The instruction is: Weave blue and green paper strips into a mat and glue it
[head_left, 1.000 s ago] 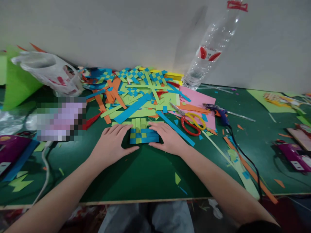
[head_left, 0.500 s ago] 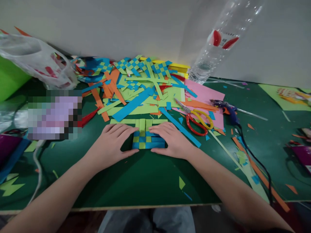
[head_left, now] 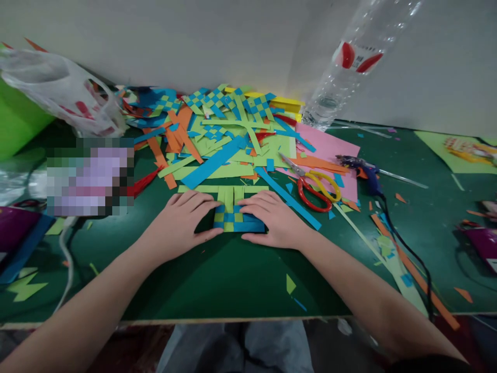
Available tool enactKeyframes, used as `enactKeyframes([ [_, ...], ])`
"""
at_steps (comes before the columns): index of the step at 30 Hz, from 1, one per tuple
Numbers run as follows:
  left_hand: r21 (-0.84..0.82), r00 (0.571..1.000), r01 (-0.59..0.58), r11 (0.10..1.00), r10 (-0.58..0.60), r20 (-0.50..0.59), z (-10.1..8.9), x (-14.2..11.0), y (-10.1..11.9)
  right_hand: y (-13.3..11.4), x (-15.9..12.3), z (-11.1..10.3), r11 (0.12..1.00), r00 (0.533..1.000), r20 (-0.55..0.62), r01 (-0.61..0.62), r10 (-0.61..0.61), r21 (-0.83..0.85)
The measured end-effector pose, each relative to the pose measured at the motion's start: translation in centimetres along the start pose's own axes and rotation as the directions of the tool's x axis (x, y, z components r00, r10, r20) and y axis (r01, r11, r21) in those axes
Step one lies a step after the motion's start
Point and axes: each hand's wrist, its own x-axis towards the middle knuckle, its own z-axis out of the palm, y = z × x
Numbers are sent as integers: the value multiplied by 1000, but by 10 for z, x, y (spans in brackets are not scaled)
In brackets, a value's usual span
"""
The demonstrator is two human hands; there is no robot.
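Observation:
A small woven paper mat (head_left: 230,221) of blue and light green strips lies flat on the table in front of me. Its lower part shows a checkered weave, while green strips run up from it toward a crosswise green strip at the top. My left hand (head_left: 182,220) grips the mat's left side, thumb at the lower edge and fingers on top. On the right side, my right hand (head_left: 277,220) holds it the same way, its fingers over the blue strips. The fingers cover both side edges of the mat.
Behind the mat spreads a heap of paper strips and woven pieces (head_left: 215,132). Scissors (head_left: 316,189) lie to the right, near a blue glue gun (head_left: 367,173) with a cord. A plastic bottle (head_left: 330,88) leans at the wall. At left are a plastic bag (head_left: 83,106) and a blurred device (head_left: 91,178).
The green strips in the middle of the mat, one raised before, now lie flatter side by side. Both hands keep their places on the mat. The view has tilted slightly.

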Motion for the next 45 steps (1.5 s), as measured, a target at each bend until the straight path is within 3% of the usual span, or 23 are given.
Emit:
enactKeyframes([
  [18, -16, 999, -18, 1000, 18, 31, 3, 3, 4, 2, 0, 4, 999, 999, -33, -8, 6, -45],
  [21, -31, 1000, -15, 999, 15, 1, 0, 2, 4, 6, -2, -4, 994, 1000, -27, 2, -5, -110],
  [24, -48, 997, -82, 995, 82, -1, -3, 2, 6, 16, -7, -21, 965, 999, -3, 38, -40, -259],
  [28, -96, 981, -192, 977, 194, 5, -5, 1, 9, 33, -15, -32, 958, 988, -153, -61, 18, -279],
  [32, -142, 978, -205, 968, 208, 6, -6, -1, 14, 36, -14, -22, 975, 981, -176, -112, 77, -194],
  [40, -100, 971, -230, 968, 236, 48, -2, -1, 16, 20, -8, -12, 985, 997, -70, 2, -14, -173],
  [45, -94, 966, -243, 965, 250, 66, 0, -1, 17, 22, -6, -10, 979, 995, -94, 11, -31, -204],
])
